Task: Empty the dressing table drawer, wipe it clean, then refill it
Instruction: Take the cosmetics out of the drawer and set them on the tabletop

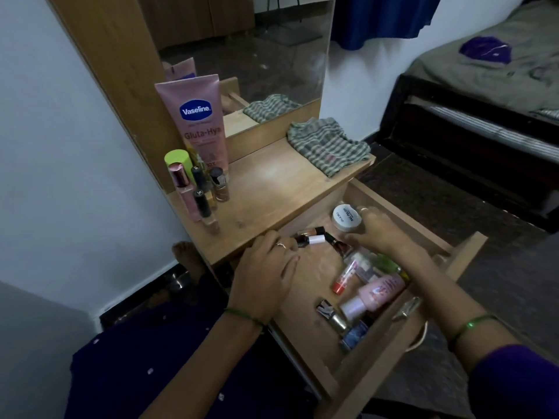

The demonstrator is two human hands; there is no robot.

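Drawer (390, 355): pulled fully out from under the dressing table top (272, 189), wooden, its floor bare along the left half.

Left hand (266, 276): lay inside the drawer at its back left corner, fingers curled down around small nail polish bottles (311, 238); whether it pinched one or merely touched them could not be told.

Right hand (381, 234): reached to the drawer's back right corner, fingers wrapped on a round white jar (344, 217), which sat tilted against the drawer's rear wall.

Drawer contents, right side: an orange-capped tube (343, 279), a pink bottle (375, 294) lying on its side, a silver-capped bottle (331, 314) and a dark blue bottle (357, 332), all crowded together against the drawer's right wall.

Above the drawer, left end of the top: a tall pink lotion tube (199, 122) standing upright with a cluster of small bottles (196, 189) just in front of it.

Above the drawer, right end of the top: a checked cloth (326, 145) crumpled at the edge. The stretch of top between cluster and cloth was bare wood.
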